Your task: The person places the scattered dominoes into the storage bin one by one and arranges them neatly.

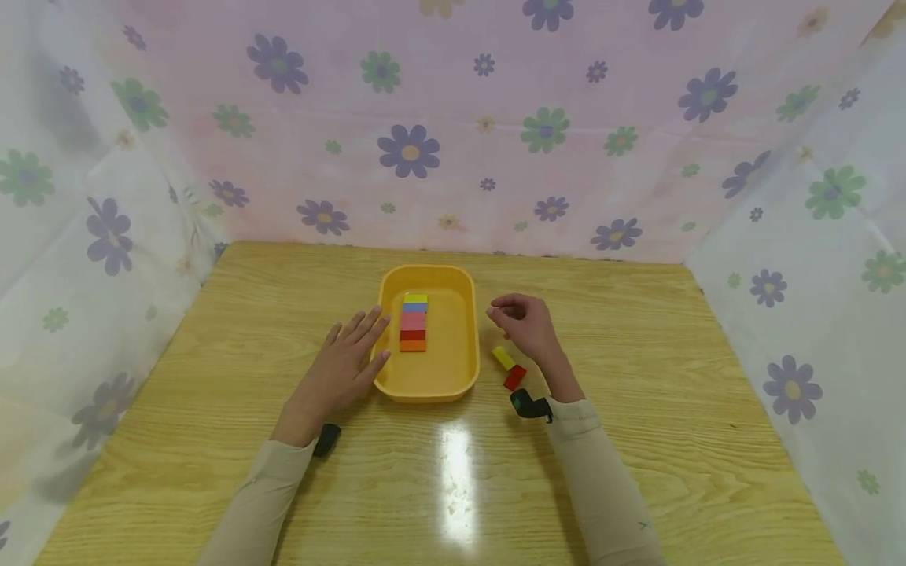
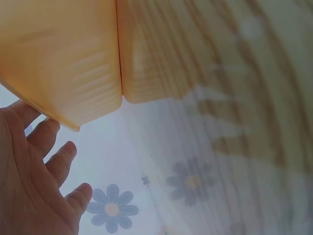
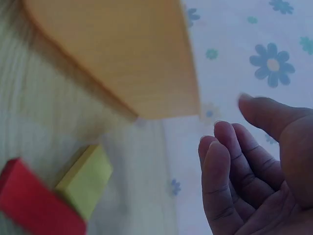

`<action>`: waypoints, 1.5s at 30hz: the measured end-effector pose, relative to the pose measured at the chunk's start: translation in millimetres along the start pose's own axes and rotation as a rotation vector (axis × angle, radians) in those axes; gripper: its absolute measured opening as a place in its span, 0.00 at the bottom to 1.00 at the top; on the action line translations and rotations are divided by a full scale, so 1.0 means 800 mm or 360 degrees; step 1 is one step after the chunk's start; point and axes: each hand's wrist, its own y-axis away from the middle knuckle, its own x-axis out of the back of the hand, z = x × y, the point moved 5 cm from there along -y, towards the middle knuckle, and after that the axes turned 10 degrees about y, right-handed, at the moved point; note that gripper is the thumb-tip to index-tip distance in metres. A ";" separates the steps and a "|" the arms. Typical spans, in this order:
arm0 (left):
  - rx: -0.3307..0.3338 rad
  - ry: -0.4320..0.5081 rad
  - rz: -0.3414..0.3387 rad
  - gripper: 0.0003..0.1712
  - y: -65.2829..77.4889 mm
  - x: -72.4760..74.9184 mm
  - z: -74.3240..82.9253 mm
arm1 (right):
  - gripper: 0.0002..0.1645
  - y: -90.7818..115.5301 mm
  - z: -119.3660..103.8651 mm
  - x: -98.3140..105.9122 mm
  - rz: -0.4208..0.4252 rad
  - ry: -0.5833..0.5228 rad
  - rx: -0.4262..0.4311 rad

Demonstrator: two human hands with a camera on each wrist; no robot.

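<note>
A yellow plastic tray (image 1: 453, 365) stands on the table. Inside it, toward the left, small flat blocks lie in one column: yellow (image 1: 415, 299), blue (image 1: 414, 307), pink (image 1: 414, 321), red (image 1: 413, 335) and orange (image 1: 413, 346). My left hand (image 1: 338, 371) rests at the tray's left rim with fingers spread; in the left wrist view the fingertips touch that rim. To the right of the tray hovers my right hand (image 1: 529, 326), fingers loosely bent, thumb apart from them, holding nothing. Nearer me than that hand lie a yellow block (image 3: 87, 180) and a red block (image 3: 39, 203), touching or nearly so.
The wooden table (image 1: 672, 409) extends on both sides of the tray and in front of it. Flower-printed cloth (image 1: 453, 196) hangs behind the table and along its left and right sides. A dark wrist camera (image 1: 529, 405) sits at the right cuff, close to the loose red block.
</note>
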 end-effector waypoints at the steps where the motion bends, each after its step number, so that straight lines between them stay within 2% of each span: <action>1: 0.0001 0.0000 0.0001 0.36 0.000 0.000 0.000 | 0.18 0.002 0.005 0.000 0.0005 0.0030 -0.0003; 5: 0.0003 -0.0002 0.0002 0.36 -0.001 0.000 -0.001 | 0.21 0.010 0.025 -0.002 -0.0002 0.0185 -0.0037; 13: 0.0002 -0.0004 0.0002 0.36 -0.001 0.000 -0.001 | 0.22 0.027 0.047 0.001 -0.0209 0.0544 -0.0247; 24: 0.0000 0.0006 0.0010 0.36 0.000 -0.003 -0.006 | 0.24 0.036 0.052 -0.009 -0.0250 0.0655 -0.0289; 30: 0.0000 0.0025 0.0008 0.36 0.000 -0.003 -0.006 | 0.22 0.035 0.050 -0.014 -0.0202 0.0821 -0.0256; 36: 0.0003 0.0015 0.0004 0.37 -0.001 -0.002 -0.007 | 0.18 0.036 0.051 -0.018 -0.0214 0.0870 -0.0278; 45: 0.0010 0.0029 -0.0006 0.37 -0.001 -0.003 -0.006 | 0.14 0.036 0.043 -0.024 -0.0243 0.0963 -0.0198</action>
